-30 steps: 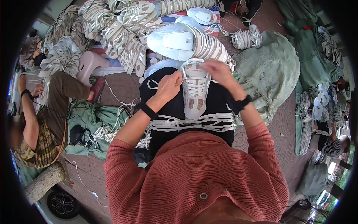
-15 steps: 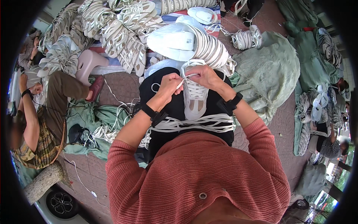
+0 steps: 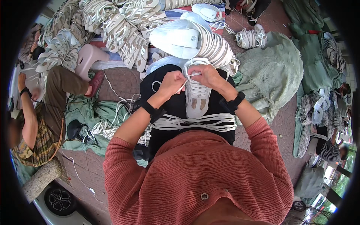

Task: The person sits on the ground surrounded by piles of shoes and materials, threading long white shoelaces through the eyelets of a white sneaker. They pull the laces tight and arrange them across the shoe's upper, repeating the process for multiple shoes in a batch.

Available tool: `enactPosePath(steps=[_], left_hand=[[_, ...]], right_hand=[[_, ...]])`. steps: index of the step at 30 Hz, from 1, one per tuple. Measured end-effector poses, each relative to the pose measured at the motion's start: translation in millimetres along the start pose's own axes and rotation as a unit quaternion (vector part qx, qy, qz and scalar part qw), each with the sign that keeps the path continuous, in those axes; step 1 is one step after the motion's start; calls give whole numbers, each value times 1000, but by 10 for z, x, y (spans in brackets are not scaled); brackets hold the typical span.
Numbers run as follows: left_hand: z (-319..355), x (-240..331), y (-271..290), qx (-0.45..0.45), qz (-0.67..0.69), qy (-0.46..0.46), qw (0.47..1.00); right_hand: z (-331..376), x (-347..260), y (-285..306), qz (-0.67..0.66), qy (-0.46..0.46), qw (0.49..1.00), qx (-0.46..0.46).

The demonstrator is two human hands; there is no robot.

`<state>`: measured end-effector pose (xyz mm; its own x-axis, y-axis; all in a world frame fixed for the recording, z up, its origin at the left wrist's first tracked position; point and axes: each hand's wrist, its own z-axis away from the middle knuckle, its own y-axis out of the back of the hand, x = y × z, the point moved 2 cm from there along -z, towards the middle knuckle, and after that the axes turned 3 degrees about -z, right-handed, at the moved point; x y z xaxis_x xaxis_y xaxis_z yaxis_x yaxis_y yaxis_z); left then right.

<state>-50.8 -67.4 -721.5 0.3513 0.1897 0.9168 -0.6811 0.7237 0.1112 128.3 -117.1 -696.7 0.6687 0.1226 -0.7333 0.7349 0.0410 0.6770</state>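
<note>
Between my thighs lies a pale grey and beige shoe upper [image 3: 197,98], its toe toward me and white lacing crossing its front. My left hand [image 3: 173,83] is closed in a pinch on a white shoelace [image 3: 181,89] at the left of the upper's collar. At the collar's right, my right hand [image 3: 205,76] pinches lace too, close to the top eyelets. Its fingertips partly hide that spot. A bundle of loose white shoelaces [image 3: 193,122] stretches across my lap, nearer me than the toe.
Ahead lies a stacked row of shoe uppers [image 3: 215,43]; piled uppers [image 3: 125,32] spread at far left. A pink stool [image 3: 89,60] stands left, near a seated person [image 3: 35,123]. A pale green sack [image 3: 270,71] lies right. Loose laces [image 3: 107,129] cover green cloth at left.
My left hand has turned slightly, with its fingers curled closer around the lace. My right hand stays at the collar, and the shoe upper has barely moved.
</note>
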Motion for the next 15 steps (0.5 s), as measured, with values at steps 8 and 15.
enactPosePath(steps=[8, 15], left_hand=[[24, -39, -6, 150, -324, -183, 916], [21, -69, -60, 130, -230, -175, 949]], right_hand=[[46, -28, 71, -56, -89, 993, -58], [24, 110, 43, -114, -103, 987, -51]])
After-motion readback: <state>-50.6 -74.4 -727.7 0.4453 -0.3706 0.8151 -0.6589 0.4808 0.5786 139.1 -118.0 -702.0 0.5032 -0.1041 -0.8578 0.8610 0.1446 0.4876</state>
